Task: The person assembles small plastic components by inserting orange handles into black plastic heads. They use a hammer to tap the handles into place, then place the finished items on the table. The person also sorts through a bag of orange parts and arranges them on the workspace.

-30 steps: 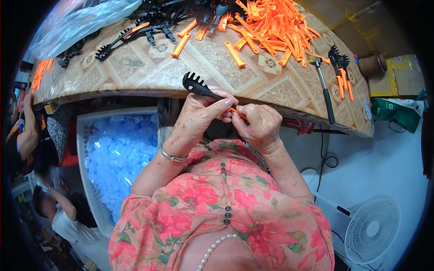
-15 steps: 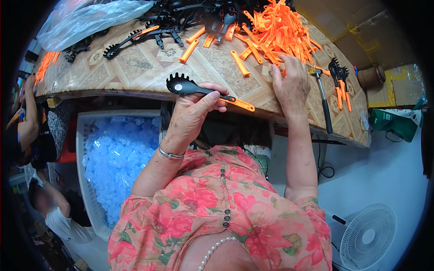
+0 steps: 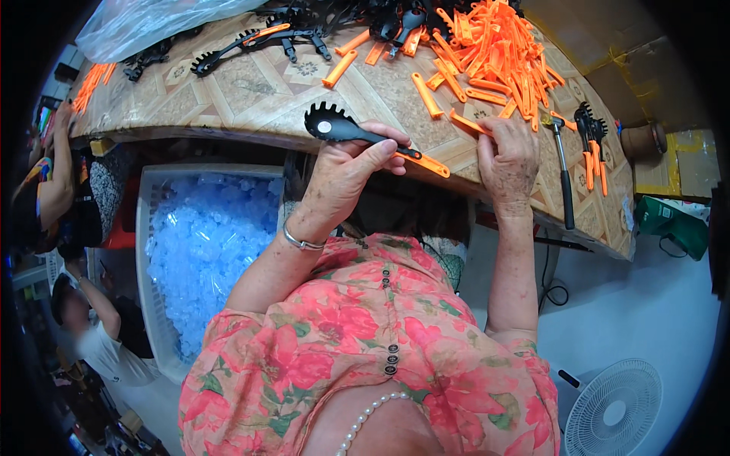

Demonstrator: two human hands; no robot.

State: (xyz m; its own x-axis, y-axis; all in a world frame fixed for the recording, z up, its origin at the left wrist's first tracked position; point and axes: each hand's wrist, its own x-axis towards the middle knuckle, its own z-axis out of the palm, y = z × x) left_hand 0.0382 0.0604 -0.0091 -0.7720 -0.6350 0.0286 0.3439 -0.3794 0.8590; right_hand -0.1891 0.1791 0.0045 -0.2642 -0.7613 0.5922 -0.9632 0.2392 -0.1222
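My left hand [image 3: 342, 175] is closed around the neck of a black spaghetti server [image 3: 331, 125], its toothed head pointing left. An orange handle piece [image 3: 432, 164] lies along the server's black shank and sticks out to the right of my fingers. At the table's near edge my right hand [image 3: 511, 169] has its fingers bent and pinched on the end of another orange handle piece [image 3: 469, 121]. Just beyond that hand rises a heap of loose orange handle pieces [image 3: 502, 64], with several more scattered to its left.
A hammer [image 3: 563, 171] and orange-handled black servers [image 3: 591, 148] lie at the table's right. More black utensil parts [image 3: 243, 49] lie at the far left. Below the table stand a white crate [image 3: 142, 251] of bluish clear pieces and a fan [image 3: 614, 413]. Another person [image 3: 106, 346] is at lower left.
My right hand has closed from spread fingers onto an orange handle piece and drawn it slightly out from the heap. The left hand still holds the server. The whole view has shifted a little.
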